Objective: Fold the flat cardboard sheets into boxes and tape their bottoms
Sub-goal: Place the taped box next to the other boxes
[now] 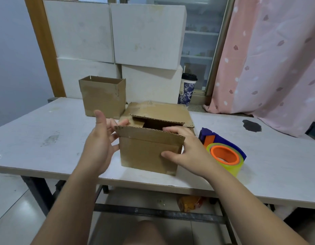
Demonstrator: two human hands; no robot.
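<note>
Head view, looking down: a brown half-folded box (149, 152) stands on a white table (47, 138), close to the near edge, with its flaps uppermost and not yet closed. The left hand (98, 144) is at the box's left side, fingers straight and unclenched, their tips touching the small side flap and pressing it inward. The right hand (186, 152) grasps the box's right front corner, thumb on the front wall and fingers curled over the near flap (149, 134). The far flap (158, 112) leans back, away from the person. Behind the box and to its left stands a finished box (103, 98), open at the top. Just right of the box lies a blue and orange tape dispenser (223, 151). As I judge it, the step is closing the bottom flaps: I would tuck both short flaps flat first, then bring the long flaps together edge to edge, keeping the walls square before reaching right for the tape.
</note>
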